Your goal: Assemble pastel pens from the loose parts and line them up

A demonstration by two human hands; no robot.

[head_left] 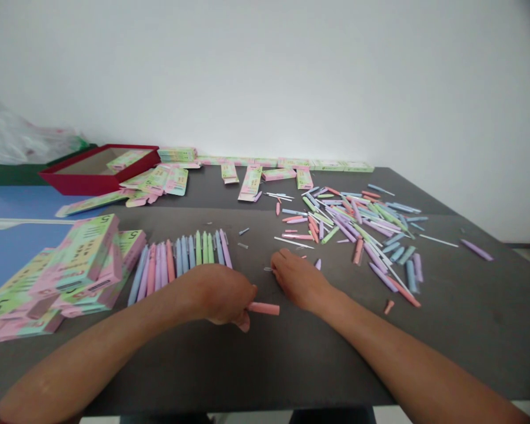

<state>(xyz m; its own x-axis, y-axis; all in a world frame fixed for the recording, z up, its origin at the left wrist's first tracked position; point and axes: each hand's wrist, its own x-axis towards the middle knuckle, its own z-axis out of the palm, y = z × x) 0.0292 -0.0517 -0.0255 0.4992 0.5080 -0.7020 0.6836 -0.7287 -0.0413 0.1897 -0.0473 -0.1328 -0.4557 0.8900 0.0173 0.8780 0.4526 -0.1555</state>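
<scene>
My left hand (223, 291) is closed around a coral-pink pen barrel (265, 308), whose blunt end sticks out to the right over the dark table (265, 365). Just left of that hand lies a row of pastel pens (171, 261) in blue, purple, coral and green, partly covered by my forearm. My right hand (298, 278) rests low on the table with its fingers curled down and together. Whatever those fingers pinch, if anything, is hidden. A tiny clear piece (268, 269) lies by its fingertips, and a purple pen tip (318, 264) is beside its back.
Loose pen barrels, tips and white refills form a scattered pile (348, 215) at the right. Printed pen boxes (77, 259) are stacked at the left. Behind them stand a red box tray (79, 184) and flat cartons (161, 179). More cartons (300, 163) line the wall.
</scene>
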